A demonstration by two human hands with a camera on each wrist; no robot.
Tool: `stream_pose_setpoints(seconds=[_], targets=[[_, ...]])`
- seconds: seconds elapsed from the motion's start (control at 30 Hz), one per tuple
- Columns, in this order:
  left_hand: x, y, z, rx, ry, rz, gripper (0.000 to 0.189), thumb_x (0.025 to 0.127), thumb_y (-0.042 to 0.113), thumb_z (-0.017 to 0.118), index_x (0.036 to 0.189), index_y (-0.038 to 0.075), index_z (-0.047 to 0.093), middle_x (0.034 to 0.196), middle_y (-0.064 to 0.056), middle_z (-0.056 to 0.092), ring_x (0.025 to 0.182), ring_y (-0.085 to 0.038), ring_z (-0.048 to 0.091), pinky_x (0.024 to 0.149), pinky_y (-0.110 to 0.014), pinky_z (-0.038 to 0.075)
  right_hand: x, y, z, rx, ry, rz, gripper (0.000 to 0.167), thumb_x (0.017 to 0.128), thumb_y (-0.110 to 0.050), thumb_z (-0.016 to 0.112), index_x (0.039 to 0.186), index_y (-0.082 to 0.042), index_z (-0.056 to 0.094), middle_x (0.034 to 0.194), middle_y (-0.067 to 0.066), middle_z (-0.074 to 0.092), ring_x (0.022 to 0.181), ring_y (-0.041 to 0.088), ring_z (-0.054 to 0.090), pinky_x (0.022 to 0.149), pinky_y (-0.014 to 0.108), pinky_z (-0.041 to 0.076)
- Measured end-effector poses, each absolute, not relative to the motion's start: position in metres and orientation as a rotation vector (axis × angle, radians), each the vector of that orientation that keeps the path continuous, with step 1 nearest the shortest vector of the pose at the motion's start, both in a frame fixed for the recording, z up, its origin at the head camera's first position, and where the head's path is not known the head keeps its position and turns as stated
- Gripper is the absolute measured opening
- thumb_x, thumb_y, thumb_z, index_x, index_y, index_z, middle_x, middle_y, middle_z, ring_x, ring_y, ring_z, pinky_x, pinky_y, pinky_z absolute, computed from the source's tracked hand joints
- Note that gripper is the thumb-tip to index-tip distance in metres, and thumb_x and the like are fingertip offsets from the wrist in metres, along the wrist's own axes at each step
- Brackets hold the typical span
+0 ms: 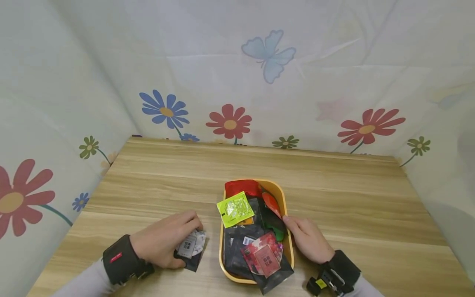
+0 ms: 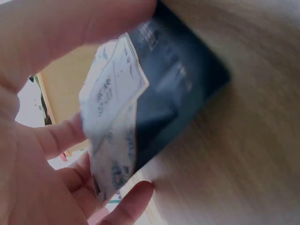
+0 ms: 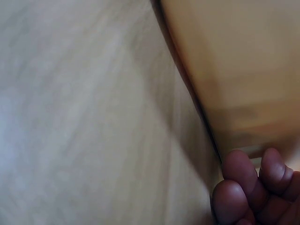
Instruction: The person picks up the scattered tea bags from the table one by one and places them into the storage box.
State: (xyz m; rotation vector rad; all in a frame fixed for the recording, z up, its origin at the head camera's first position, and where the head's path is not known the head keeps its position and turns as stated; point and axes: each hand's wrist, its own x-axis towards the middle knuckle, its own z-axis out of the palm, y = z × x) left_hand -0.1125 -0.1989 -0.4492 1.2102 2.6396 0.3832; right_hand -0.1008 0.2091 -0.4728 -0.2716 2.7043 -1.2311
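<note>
My left hand (image 1: 163, 243) lies on the wooden table (image 1: 156, 181) left of a yellow tray (image 1: 280, 190). It pinches two small packets together: a white printed packet (image 1: 190, 246) over a dark packet (image 1: 193, 263). The left wrist view shows the white packet (image 2: 115, 93) on the dark packet (image 2: 187, 89) between thumb and fingers. My right hand (image 1: 305, 239) holds the tray's right wall, thumb at the rim. Its curled fingertips (image 3: 240, 174) press the tray's outer wall (image 3: 234, 70). Several packets fill the tray, among them a lime green packet (image 1: 235, 209) and a red-labelled packet (image 1: 265, 255).
Flower-printed cloth walls (image 1: 230, 82) close in the table at the back and both sides. Bare wood (image 1: 352, 194) stretches to the right of the tray and behind it. A dark packet (image 1: 276, 277) overhangs the tray's near rim.
</note>
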Motion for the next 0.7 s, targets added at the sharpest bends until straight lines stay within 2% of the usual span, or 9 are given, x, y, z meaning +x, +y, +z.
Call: stream_pose_setpoints(seconds=[0.23,0.33,0.4,0.5,0.57,0.63,0.7], targets=[[-0.116,-0.201,-0.454,1.151,2.625,0.448,0.078,0.076,0.032,0.087,0.142,0.021,0.046,0.127,0.013,0.054,0.108,-0.003,0.054,0.099,-0.035,0.055,-0.101,0.209,-0.476,-0.284,2.718,-1.223,0.043,0.112,-0.039,0.04,0.114,-0.019,0.078,0.105,-0.007,0.075,0.105,0.012,0.069,0.096,0.038,0.055],[-0.118,-0.202,-0.456,1.124,2.642,0.46,0.077,0.078,0.029,0.083,0.145,0.017,0.045,0.132,0.01,0.055,0.11,-0.004,0.053,0.102,-0.036,0.054,-0.102,0.209,-0.477,-0.287,2.723,-1.22,0.043,0.112,-0.039,0.04,0.112,-0.02,0.078,0.103,-0.007,0.075,0.103,0.012,0.068,0.094,0.036,0.055],[-0.118,-0.202,-0.457,1.105,2.658,0.453,0.077,0.079,0.033,0.082,0.145,0.017,0.045,0.131,0.01,0.056,0.109,-0.004,0.053,0.1,-0.036,0.054,-0.102,0.21,-0.477,-0.289,2.724,-1.218,0.043,0.112,-0.039,0.04,0.111,-0.02,0.078,0.102,-0.008,0.074,0.102,0.011,0.068,0.093,0.035,0.055],[-0.121,-0.203,-0.453,1.069,2.68,0.445,0.088,0.076,0.05,0.086,0.147,0.018,0.045,0.127,0.012,0.055,0.106,-0.004,0.054,0.096,-0.034,0.055,-0.103,0.21,-0.477,-0.296,2.723,-1.22,0.043,0.112,-0.039,0.04,0.111,-0.02,0.078,0.1,-0.008,0.074,0.099,0.01,0.068,0.091,0.033,0.055],[-0.124,-0.204,-0.447,1.052,2.702,0.432,0.102,0.068,0.062,0.089,0.149,0.018,0.044,0.123,0.013,0.053,0.104,-0.004,0.053,0.093,-0.033,0.054,-0.103,0.21,-0.478,-0.3,2.725,-1.219,0.043,0.112,-0.039,0.04,0.111,-0.02,0.078,0.1,-0.008,0.073,0.098,0.01,0.067,0.09,0.032,0.055],[-0.127,-0.205,-0.439,1.043,2.725,0.427,0.112,0.06,0.064,0.093,0.15,0.018,0.043,0.12,0.013,0.051,0.103,-0.005,0.053,0.092,-0.032,0.055,-0.103,0.21,-0.479,-0.303,2.724,-1.221,0.043,0.112,-0.039,0.04,0.11,-0.02,0.078,0.098,-0.008,0.073,0.095,0.01,0.066,0.089,0.031,0.054],[-0.132,-0.205,-0.429,1.05,2.755,0.409,0.115,0.058,0.061,0.095,0.15,0.017,0.043,0.119,0.012,0.049,0.102,-0.006,0.053,0.091,-0.031,0.055,-0.103,0.21,-0.479,-0.302,2.723,-1.22,0.043,0.112,-0.039,0.04,0.111,-0.02,0.078,0.098,-0.008,0.073,0.095,0.01,0.066,0.088,0.03,0.054]])
